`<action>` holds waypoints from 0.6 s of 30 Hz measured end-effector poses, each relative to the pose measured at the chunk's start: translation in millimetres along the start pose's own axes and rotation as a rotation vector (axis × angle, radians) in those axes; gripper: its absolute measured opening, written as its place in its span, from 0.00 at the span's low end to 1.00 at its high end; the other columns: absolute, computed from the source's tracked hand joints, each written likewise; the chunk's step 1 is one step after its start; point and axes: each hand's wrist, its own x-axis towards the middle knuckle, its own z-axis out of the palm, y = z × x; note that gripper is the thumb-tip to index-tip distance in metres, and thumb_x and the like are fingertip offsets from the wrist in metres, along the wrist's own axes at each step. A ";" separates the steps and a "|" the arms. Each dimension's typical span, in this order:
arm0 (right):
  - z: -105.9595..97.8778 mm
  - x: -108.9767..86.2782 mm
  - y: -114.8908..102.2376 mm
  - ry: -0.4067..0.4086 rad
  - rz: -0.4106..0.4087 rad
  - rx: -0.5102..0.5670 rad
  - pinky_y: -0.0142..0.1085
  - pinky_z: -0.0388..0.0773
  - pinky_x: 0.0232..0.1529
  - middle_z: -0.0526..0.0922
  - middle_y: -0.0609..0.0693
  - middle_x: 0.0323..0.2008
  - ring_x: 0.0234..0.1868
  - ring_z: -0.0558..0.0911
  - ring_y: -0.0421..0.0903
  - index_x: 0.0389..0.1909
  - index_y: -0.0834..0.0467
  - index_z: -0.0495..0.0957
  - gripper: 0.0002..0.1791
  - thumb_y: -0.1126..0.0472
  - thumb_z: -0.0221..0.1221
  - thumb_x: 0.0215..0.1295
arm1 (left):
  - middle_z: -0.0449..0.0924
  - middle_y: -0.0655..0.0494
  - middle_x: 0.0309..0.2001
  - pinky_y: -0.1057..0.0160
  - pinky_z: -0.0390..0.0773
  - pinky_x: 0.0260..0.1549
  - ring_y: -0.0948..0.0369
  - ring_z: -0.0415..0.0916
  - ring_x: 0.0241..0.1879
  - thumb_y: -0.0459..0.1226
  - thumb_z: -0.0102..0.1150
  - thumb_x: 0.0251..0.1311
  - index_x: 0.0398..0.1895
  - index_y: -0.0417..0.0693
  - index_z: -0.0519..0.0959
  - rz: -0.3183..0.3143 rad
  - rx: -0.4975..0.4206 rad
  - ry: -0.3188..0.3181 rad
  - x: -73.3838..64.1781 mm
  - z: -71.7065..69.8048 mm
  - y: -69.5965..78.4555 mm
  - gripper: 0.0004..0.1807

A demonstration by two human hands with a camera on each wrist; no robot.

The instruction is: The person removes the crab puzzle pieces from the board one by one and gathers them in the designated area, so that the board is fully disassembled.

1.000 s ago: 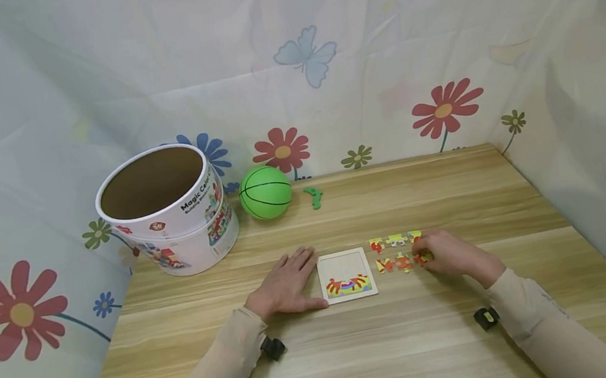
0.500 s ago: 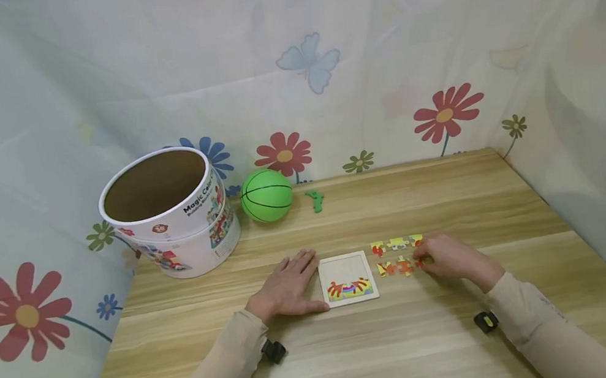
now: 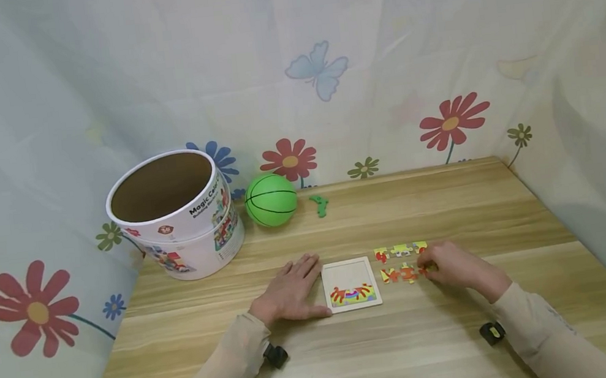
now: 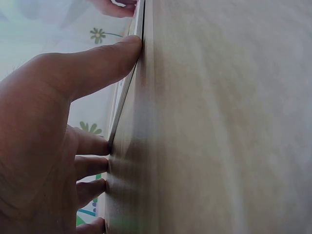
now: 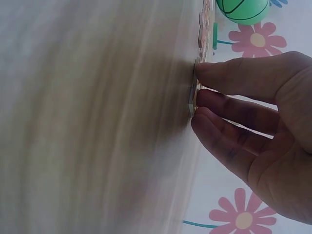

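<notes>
My left hand (image 3: 288,292) rests with spread fingers on the table at the left side of a square wooden puzzle tray (image 3: 347,272). In the left wrist view its thumb (image 4: 109,61) touches the tray's edge. Joined pieces with a red, yellow and rainbow picture (image 3: 353,295) fill the tray's near part. To its right, loose jigsaw pieces (image 3: 407,273) lie in two rows. At the right end of the nearer row, my right hand (image 3: 452,267) pinches a puzzle piece (image 5: 192,103) between thumb and fingertips, low at the tabletop. The fingers hide most of this piece in the head view.
A large white cardboard bucket (image 3: 199,255) stands at the back left of the wooden table (image 3: 409,350). Beside it sit a green ball (image 3: 271,200) and a small green toy piece (image 3: 320,205). Flowered cloth (image 3: 247,84) hangs behind and at both sides.
The head view has tilted, so the scene sits slightly lower in it. My right fingers have shifted a little at the end piece of the nearer row. The left hand stays by the tray.
</notes>
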 end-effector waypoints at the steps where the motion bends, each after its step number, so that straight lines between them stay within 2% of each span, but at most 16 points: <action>1: 0.3 -0.2 0.1 -0.001 -0.001 -0.002 0.42 0.82 0.39 0.86 0.48 0.33 0.36 0.83 0.46 0.35 0.57 0.86 0.09 0.67 0.70 0.51 | 0.46 0.48 0.78 0.44 0.51 0.72 0.50 0.43 0.77 0.75 0.49 0.51 0.77 0.45 0.51 -0.002 0.001 -0.003 -0.3 -0.2 0.5 0.60; 7: 1.6 -0.1 -0.3 -0.007 -0.001 0.014 0.41 0.82 0.38 0.85 0.48 0.34 0.36 0.82 0.45 0.35 0.57 0.86 0.09 0.66 0.70 0.51 | 0.45 0.49 0.78 0.44 0.50 0.73 0.51 0.42 0.77 0.75 0.48 0.51 0.77 0.46 0.50 -0.005 0.005 -0.012 -0.7 -0.1 0.2 0.60; 13: -1.1 3.4 -5.9 0.023 -0.021 0.061 0.36 0.80 0.35 0.83 0.46 0.32 0.33 0.80 0.42 0.34 0.56 0.85 0.07 0.65 0.69 0.53 | 0.46 0.48 0.78 0.44 0.51 0.72 0.51 0.43 0.77 0.75 0.48 0.51 0.77 0.46 0.51 -0.003 0.008 -0.006 0.5 -0.4 -0.8 0.59; 18: -0.7 7.9 -12.3 0.024 -0.022 0.067 0.34 0.79 0.33 0.84 0.48 0.33 0.32 0.80 0.42 0.37 0.58 0.86 0.10 0.62 0.71 0.53 | 0.46 0.48 0.78 0.43 0.51 0.72 0.51 0.43 0.77 0.75 0.48 0.51 0.77 0.46 0.51 0.000 0.001 -0.011 0.2 -1.3 -0.4 0.59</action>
